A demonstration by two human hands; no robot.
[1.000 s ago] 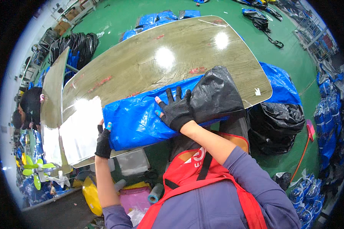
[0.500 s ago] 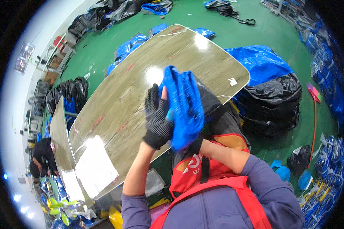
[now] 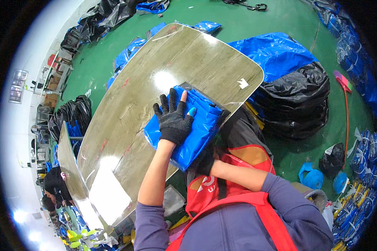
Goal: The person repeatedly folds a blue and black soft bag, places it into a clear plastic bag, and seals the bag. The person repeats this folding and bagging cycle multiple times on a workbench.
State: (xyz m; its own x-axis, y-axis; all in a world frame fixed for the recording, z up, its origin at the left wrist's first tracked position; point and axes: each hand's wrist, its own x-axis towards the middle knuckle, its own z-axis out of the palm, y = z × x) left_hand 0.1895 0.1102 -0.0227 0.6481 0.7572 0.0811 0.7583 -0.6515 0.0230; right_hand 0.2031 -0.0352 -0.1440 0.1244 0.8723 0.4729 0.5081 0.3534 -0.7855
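A folded blue plastic sheet [image 3: 202,119] with a dark underside lies tilted at the near right edge of the wood-grain table [image 3: 125,104]. Flat on top of it rests my left hand [image 3: 174,121], fingers spread, in a black dotted glove that leaves some fingertips bare; one finger has a blue tip. My right hand [image 3: 204,162], also in a black glove, is at the bundle's near lower edge, partly beneath it. The sheet hides that hand's fingers.
A large black and blue plastic bundle [image 3: 297,100] stands right of the table. White paper [image 3: 109,190] lies on its near left part. A long-handled pink dustpan [image 3: 342,81], blue rolls [image 3: 312,178] and bundled blue sheets [image 3: 366,161] are at right. Another person [image 3: 56,184] bends at far left.
The blue sheet has gone from upright between my hands to lying flatter on the table edge. My left hand has turned palm down onto it, and my right hand is lower.
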